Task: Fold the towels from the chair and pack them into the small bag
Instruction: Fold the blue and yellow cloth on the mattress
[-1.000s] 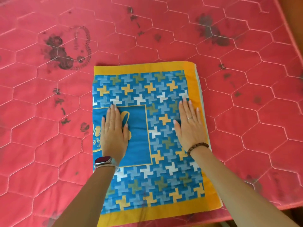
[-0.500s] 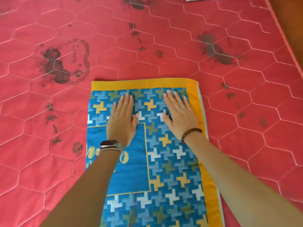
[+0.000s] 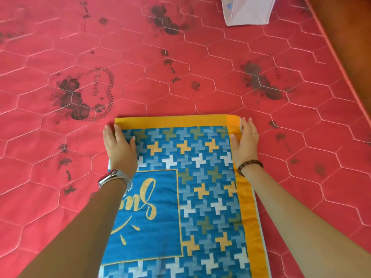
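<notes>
The folded towel (image 3: 192,189) lies flat on the red mattress (image 3: 180,77). The left hand (image 3: 120,146) and right hand (image 3: 245,142) press its far corners, fingers together, flat. A pale bag (image 3: 249,11) sits at one o'clock, contents unseen.

Red quilted mattress (image 3: 200,77) — daylit

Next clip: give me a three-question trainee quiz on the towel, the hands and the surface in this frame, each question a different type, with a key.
1. True or false: both hands rest flat at the far corners of the towel.
2. Which wrist wears the beaded bracelet? A) left B) right
3. Fill in: the towel's border is ____.

Key
1. True: the left hand and the right hand lie open on the far corners.
2. B; the left wrist carries a watch.
3. Yellow. The towel lies on the red quilted mattress, apart from the pale bag at the top edge.
</notes>
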`<move>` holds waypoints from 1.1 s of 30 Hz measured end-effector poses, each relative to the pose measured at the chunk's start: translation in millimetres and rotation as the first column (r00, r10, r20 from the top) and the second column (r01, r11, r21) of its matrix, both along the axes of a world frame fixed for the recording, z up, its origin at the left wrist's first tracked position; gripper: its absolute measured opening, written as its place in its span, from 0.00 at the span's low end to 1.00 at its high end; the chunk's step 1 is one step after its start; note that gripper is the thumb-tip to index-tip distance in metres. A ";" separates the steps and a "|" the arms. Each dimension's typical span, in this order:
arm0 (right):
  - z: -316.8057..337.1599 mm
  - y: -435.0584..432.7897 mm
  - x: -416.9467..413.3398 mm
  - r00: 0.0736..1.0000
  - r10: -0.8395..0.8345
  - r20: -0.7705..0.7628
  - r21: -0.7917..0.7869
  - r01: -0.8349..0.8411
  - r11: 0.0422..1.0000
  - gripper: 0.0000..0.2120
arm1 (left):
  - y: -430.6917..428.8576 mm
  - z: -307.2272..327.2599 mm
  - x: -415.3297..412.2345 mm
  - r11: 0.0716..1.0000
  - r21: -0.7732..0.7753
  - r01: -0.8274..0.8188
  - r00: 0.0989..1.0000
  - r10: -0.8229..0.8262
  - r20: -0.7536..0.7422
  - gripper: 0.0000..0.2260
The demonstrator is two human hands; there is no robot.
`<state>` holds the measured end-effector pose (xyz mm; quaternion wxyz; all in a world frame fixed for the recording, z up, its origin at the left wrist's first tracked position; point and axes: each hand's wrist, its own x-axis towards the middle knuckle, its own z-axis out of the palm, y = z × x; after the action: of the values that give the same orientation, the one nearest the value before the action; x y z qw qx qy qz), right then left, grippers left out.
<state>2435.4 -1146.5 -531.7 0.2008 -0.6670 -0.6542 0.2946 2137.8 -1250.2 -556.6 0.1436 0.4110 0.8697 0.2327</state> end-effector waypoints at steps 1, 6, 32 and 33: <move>4.5 4.7 0.1 0.993 -0.099 -0.065 -0.021 0.098 0.995 0.29 | 3.8 4.0 -1.9 0.998 0.001 -0.061 0.997 0.061 0.042 0.28; 17.3 25.8 5.6 0.913 -0.335 -0.232 -0.152 0.306 0.940 0.32 | 14.8 23.1 -12.4 0.983 0.036 -0.182 0.977 0.177 0.116 0.32; 88.9 -109.7 67.2 0.881 -0.243 -0.407 -0.224 0.161 0.961 0.13 | -149.7 98.7 -13.8 0.982 0.123 -0.142 0.914 0.083 0.396 0.17; 86.6 -119.7 70.9 0.881 -0.238 -0.409 -0.239 0.148 0.960 0.12 | -157.9 93.6 -9.6 0.977 0.123 -0.177 0.887 0.104 0.451 0.18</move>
<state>2506.3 -1266.1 -445.1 0.3015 -0.6636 -0.4897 0.4785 2128.2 -1408.2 -463.0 0.2864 0.2935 0.8203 0.3987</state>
